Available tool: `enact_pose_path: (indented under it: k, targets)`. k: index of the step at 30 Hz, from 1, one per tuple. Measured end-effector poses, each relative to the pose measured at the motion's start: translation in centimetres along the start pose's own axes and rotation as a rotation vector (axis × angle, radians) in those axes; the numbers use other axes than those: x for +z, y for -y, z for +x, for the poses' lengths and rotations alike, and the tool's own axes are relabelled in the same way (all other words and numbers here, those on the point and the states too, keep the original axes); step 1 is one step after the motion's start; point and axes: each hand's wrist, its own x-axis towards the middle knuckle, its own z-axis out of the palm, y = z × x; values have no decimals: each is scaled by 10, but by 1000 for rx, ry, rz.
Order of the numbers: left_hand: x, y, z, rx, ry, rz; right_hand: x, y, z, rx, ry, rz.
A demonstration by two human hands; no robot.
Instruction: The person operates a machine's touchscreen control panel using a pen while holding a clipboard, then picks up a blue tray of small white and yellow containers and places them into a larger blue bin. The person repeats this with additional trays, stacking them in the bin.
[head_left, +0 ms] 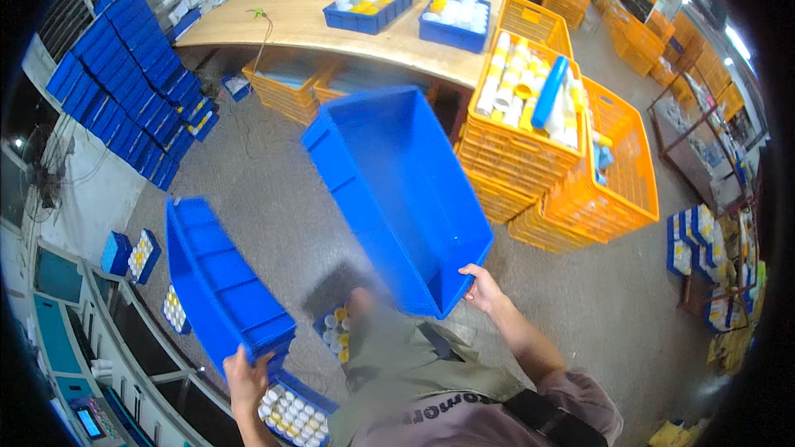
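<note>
In my right hand (pixel 482 288) is the near corner of an empty blue plastic bin (pixel 397 190), tilted so its inside faces me. The fingers are closed on its rim. My left hand (pixel 247 377) grips the near end of a second blue plastic bin (pixel 224 281), turned partly on its side. Both bins hang above the floor, apart from each other. Below my left hand, a blue tray of white and yellow caps (pixel 296 414) sits on the floor. Another tray of round caps (pixel 334 333) lies by my leg, partly hidden.
Tall stacks of blue trays (pixel 124 74) stand at the left wall. A wooden table (pixel 290 0) bears two blue bins of white and yellow pieces (pixel 368 8). Orange crates (pixel 522 157) are stacked at the right. A machine with a control panel (pixel 87 418) is at lower left.
</note>
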Motion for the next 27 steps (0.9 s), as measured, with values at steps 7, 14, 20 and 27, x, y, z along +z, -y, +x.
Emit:
enact_pose_path:
  k: [7,14,20,27]
  targets:
    - [81,75,314,340,81,-302,82,104,92,-320,-153,243]
    - [147,100,595,572,169,-299,167,202,172,-400,-96,341]
    - [232,148,788,698,290,21,240,276,274,-560,-243,426]
    - [337,197,937,669,275,116,353,395,422,-531,-31,419]
